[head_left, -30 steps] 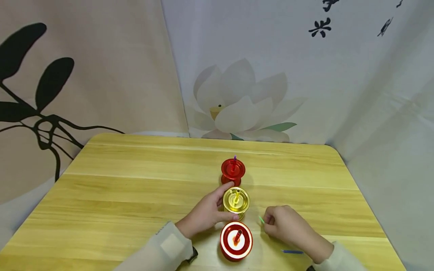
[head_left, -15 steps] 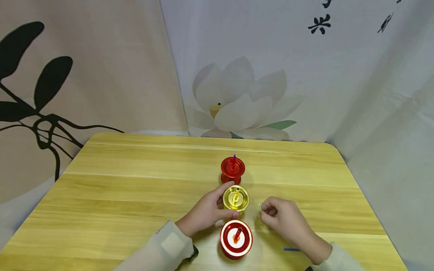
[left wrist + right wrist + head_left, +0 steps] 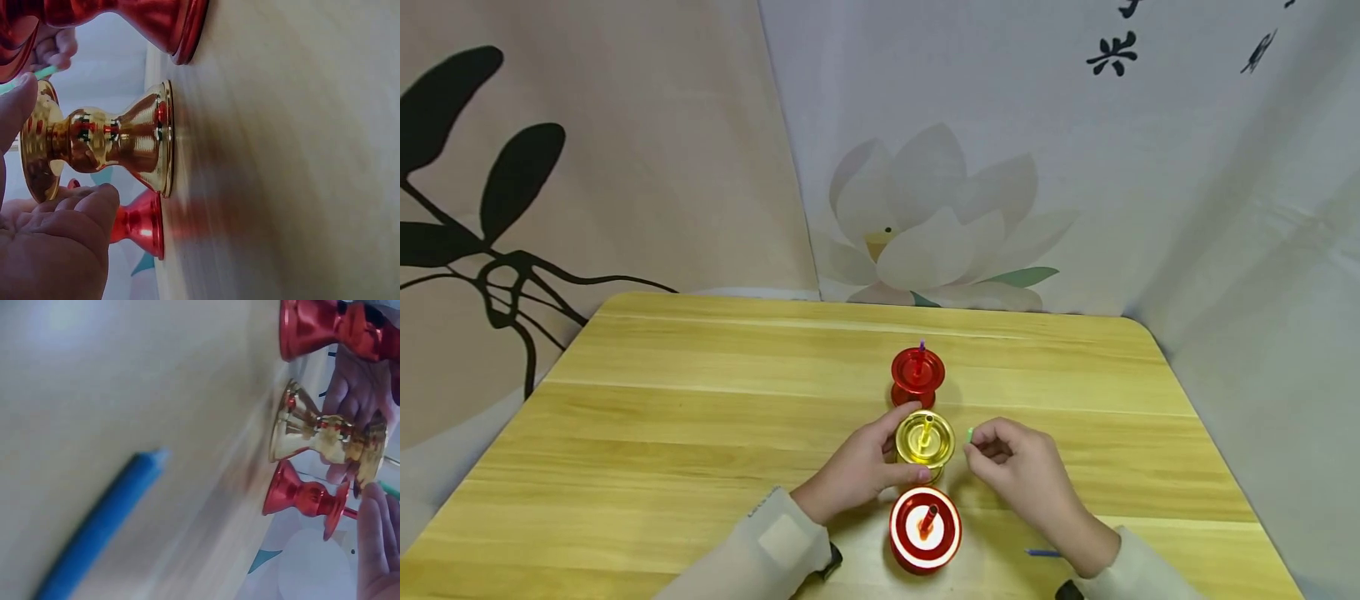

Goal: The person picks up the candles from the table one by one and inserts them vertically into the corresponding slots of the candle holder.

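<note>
My left hand point(image 3: 868, 467) holds the gold candlestick point(image 3: 925, 440) between thumb and fingers, at its upper dish. That candlestick stands upright on the table, its central tube bare at the top. To its right, my right hand point(image 3: 1026, 467) pinches a thin green candle point(image 3: 970, 435) between thumb and forefinger; the green candle point(image 3: 44, 72) shows in the left wrist view too, at about dish height. Behind the gold one stands a red candlestick point(image 3: 917, 371) with a purple candle point(image 3: 922, 344) in its tube. Nearest me is another red candlestick point(image 3: 925, 542) with a bare tube.
On the wooden table point(image 3: 700, 417) a blue candle point(image 3: 1043, 552) lies by my right wrist; its pale wick tip shows in the right wrist view. The candlesticks form a close row front to back. A printed cloth point(image 3: 940, 100) hangs behind the table.
My right hand has moved up and a little left, bringing the green candle nearer the gold candlestick and turning it more upright. The left hand keeps its hold.
</note>
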Demonstrator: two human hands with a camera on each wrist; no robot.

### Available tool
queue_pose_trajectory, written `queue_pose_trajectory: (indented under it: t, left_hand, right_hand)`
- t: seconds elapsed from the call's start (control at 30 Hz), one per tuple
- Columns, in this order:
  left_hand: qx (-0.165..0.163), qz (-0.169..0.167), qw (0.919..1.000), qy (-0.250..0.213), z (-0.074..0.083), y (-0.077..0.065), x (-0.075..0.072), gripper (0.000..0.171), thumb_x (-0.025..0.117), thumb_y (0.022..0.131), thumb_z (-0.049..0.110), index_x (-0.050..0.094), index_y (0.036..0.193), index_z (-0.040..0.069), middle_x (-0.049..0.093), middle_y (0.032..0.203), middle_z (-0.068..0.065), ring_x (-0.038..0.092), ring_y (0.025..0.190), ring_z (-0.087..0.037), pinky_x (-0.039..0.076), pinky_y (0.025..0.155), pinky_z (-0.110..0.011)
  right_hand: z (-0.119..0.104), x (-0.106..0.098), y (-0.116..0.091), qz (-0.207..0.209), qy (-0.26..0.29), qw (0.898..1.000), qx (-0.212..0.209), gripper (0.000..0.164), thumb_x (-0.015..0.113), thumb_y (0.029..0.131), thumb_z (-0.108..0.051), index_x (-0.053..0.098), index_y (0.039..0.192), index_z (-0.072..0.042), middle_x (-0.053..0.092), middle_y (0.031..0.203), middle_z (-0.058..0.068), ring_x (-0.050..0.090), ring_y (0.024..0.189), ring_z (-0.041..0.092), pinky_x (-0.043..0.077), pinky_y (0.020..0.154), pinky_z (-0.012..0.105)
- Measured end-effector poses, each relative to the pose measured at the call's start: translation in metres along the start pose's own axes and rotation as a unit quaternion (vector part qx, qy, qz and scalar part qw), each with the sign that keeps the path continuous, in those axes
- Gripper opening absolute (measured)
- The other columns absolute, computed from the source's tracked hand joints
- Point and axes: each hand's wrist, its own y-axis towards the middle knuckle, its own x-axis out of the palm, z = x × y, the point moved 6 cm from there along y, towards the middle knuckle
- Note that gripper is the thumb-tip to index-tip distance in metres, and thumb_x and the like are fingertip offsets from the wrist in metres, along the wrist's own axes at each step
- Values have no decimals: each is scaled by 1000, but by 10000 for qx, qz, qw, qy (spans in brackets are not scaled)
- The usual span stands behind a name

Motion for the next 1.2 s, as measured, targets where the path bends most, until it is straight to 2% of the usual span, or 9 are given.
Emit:
queue_pose_trajectory:
  t: [0.23,0.47,0.8,1.2]
  left_hand:
    - [16,-1,10000,-70,1,0,0,85,82,85,13,35,156,9,58,140,-3,57,126,-17,46,108,-37]
    - [-59,-2,10000,68,1,0,-1,86,82,85,17,35,156,9,58,141,-2,57,127,-17,45,109,-39]
    - [-19,-55,9998,182,2,-1,-2,84,82,86,18,36,155,11,61,136,-1,59,122,-15,46,107,-38]
    - [-32,-201,9994,294,0,1,-6,84,82,86,20,36,156,13,64,130,2,61,118,-12,48,106,-37]
  right_hand:
    - [-12,0,11,151,179,9994,-239,14,77,81,1,70,83,-11,68,77,-9,63,67,1,57,59,20]
    - [-26,0,23,293,303,9978,-511,15,76,80,3,71,84,-10,68,78,-7,65,68,4,57,59,21]
    - [-34,1,31,467,557,9950,-686,15,74,80,4,70,85,-10,69,78,-8,65,69,5,59,62,22]
    - [-41,2,39,652,554,9922,-902,17,75,81,5,69,84,-11,69,79,-6,65,68,5,59,61,23]
